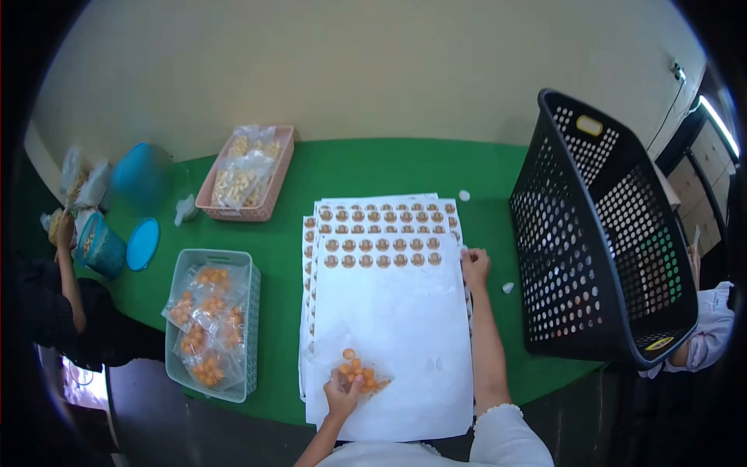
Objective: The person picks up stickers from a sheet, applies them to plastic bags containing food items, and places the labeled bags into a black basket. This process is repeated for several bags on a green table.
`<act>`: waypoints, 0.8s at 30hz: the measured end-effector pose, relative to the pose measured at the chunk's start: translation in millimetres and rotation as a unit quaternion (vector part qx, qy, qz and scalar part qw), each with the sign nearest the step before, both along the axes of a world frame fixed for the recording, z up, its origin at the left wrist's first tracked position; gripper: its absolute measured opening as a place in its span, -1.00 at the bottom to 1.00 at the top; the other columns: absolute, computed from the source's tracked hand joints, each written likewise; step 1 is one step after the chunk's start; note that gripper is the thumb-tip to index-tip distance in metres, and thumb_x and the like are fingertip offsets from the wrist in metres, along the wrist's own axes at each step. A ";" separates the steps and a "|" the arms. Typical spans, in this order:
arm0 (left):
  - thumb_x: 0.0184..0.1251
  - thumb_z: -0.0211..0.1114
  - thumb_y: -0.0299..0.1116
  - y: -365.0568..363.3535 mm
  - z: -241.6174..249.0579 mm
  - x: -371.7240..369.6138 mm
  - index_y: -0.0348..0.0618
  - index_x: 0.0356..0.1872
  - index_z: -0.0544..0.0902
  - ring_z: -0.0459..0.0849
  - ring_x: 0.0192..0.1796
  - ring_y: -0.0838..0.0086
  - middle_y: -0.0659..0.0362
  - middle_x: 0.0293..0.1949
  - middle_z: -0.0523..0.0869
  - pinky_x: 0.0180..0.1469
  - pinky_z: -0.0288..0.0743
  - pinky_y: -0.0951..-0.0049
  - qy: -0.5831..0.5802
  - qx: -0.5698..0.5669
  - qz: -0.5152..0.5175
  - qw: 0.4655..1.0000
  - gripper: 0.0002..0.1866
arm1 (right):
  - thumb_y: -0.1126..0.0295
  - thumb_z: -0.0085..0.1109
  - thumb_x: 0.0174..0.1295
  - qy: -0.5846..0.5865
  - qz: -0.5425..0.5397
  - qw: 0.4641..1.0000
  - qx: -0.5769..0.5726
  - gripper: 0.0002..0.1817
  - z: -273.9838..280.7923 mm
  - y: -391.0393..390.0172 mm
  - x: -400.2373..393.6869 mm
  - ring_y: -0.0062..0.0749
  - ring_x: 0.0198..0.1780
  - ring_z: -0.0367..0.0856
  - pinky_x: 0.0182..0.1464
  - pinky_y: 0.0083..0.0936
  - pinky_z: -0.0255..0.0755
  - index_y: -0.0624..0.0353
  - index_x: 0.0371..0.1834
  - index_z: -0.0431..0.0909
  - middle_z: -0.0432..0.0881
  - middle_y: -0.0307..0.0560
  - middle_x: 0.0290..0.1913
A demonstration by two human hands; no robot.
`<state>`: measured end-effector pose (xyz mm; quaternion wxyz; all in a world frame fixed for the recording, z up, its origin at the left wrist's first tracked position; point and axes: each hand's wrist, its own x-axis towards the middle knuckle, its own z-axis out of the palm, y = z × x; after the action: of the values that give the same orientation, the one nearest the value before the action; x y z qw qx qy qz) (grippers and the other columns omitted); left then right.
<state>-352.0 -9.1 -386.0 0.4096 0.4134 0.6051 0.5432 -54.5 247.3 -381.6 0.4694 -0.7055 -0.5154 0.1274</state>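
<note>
At the near end of the top label sheet (389, 311), my left hand (342, 395) has its thumb and fingers pinched on a clear plastic bag (331, 345) of orange snack balls (348, 354), which lies on the bare white backing. My right hand (476, 268) has its fingers curled at the sheets' right edge; from the head camera I cannot tell whether they grip anything. Two rows of round brown labels (382, 245) remain on the top sheet, with more rows on the sheets beneath; their print is too small for me to read.

Two white scraps (508, 287) sit near my right hand on the green-covered bench (280, 327). Left of the sheets, a pale green basket (254, 327) holds more orange-filled bags; behind it, a pink basket (284, 159) holds bags of pale snacks. To the right, a tall black basket (556, 233) carries a yellow sticker (660, 343), illegible to me. At far left, a co-worker's hand (65, 229) is beside a blue tub (101, 245).
</note>
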 end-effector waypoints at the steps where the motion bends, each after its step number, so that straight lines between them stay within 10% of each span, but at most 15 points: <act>1: -0.01 0.31 -0.31 -1.7 -2.2 -0.8 -0.26 -0.54 0.36 0.23 -0.67 0.74 0.35 -0.74 0.32 -0.66 0.10 0.68 0.006 -0.013 -0.003 1.000 -0.70 | 0.41 0.22 -0.07 0.052 -0.005 0.999 0.012 -0.82 -0.8 2.1 2.7 -0.44 -0.55 0.41 -0.44 -0.52 0.31 0.30 -0.61 0.48 0.43 -0.16 -0.56; 8: 0.03 0.28 -0.35 -3.0 -1.8 3.5 -0.23 -0.53 0.35 0.28 -0.65 0.74 0.37 -0.71 0.35 -0.64 0.14 0.69 0.051 -0.023 0.026 0.998 -0.74 | 0.38 0.15 0.07 0.500 -0.023 0.863 0.067 -0.83 6.1 1.8 29.0 -0.67 -0.56 0.35 -0.46 -0.71 0.31 0.24 -0.52 0.44 0.41 -0.30 -0.58; 24: 0.11 0.19 -0.43 16.8 91.7 5.4 -0.24 -0.25 0.39 0.49 -0.25 0.58 0.20 -0.32 0.50 -0.15 0.36 0.58 -0.146 -0.062 0.003 0.987 -0.78 | 0.42 0.06 0.11 0.700 0.205 0.680 0.074 -0.83 156.1 -141.2 -55.7 -0.55 -0.36 0.46 -0.32 -0.51 0.36 0.25 -0.27 0.42 0.51 -0.17 -0.39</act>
<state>-346.6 7.6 -294.3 0.5167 0.3014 0.5730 0.5603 -110.2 106.1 -225.5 0.7063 -0.2497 -0.1760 0.6386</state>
